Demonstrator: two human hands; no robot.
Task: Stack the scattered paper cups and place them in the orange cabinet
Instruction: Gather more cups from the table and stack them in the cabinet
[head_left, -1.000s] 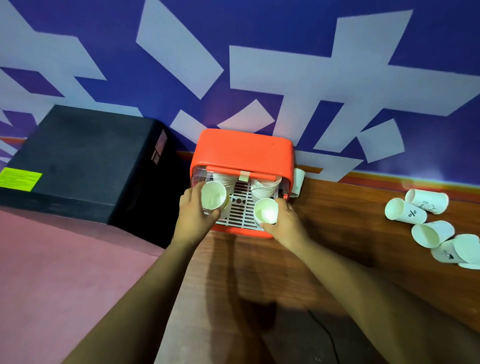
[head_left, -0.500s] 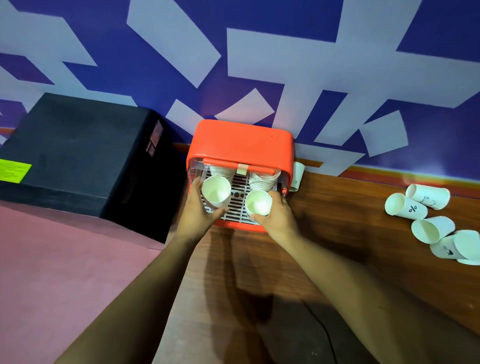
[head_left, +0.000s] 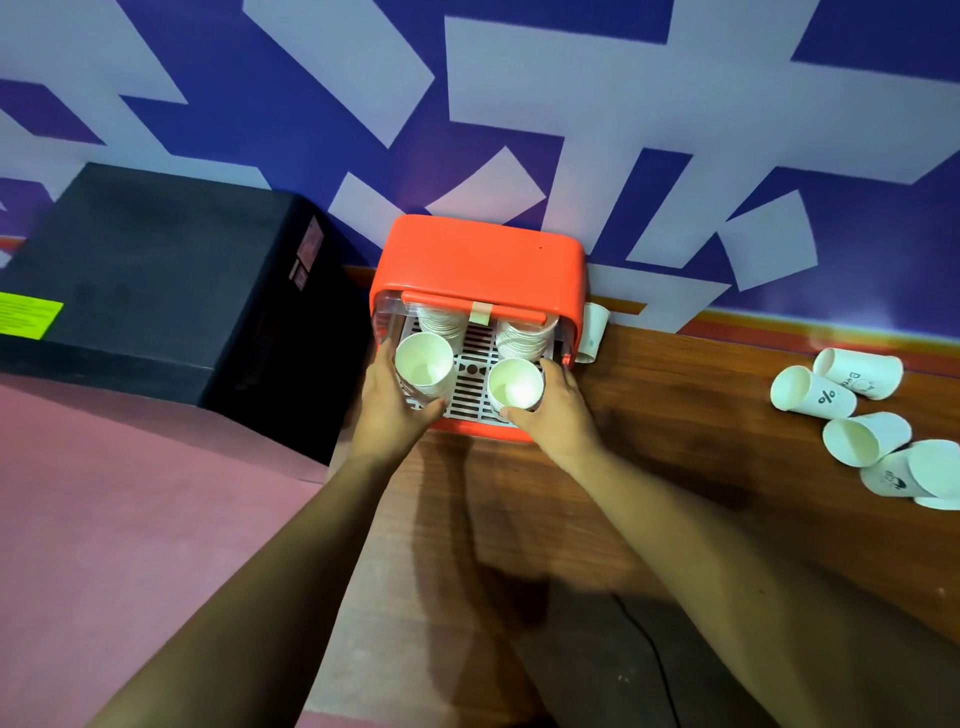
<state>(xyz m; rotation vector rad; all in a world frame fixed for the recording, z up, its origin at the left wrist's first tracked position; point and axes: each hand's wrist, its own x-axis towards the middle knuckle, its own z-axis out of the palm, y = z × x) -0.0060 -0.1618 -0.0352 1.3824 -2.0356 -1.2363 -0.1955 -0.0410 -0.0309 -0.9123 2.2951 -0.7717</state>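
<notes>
Inspection of contents: the orange cabinet (head_left: 480, 260), a rounded, smooth plastic box, stands on the tabletop (head_left: 675, 415) against the wall, with its front open. A white slatted grate (head_left: 470, 387) forms its floor.

Four groups of white paper cups sit within the cabinet. Two ribbed stacks stand at the back, the rear left stack (head_left: 441, 322) and the rear right stack (head_left: 524, 332). Two more are at the front, mouths up: the left cup stack (head_left: 423, 358) and the right cup stack (head_left: 514, 384), both over the front half of the grate. Whether their bases touch the grate cannot be told.

The left hand (head_left: 392, 410) has its grip curled round the left cup stack, thumb at the near side. The right hand (head_left: 558, 410) has its grip wrapped round the right cup stack in like manner. Both forearms reach in from the near edge.

One single cup (head_left: 592, 332) stands just beside the cabinet's right wall. Well apart, at the right of the tabletop, lie the scattered cups (head_left: 865, 439), at least five, on their sides and touching; some bear dark printed marks, one a percent sign.

The tabletop is brown wood grain. Left of the cabinet is a matt black box (head_left: 156, 270) with a yellow-green label, resting on a pink surface (head_left: 130, 519). The wall (head_left: 311, 104) is purple with pale angular shapes. A thin dark cable (head_left: 660, 670) runs near the bottom edge.
</notes>
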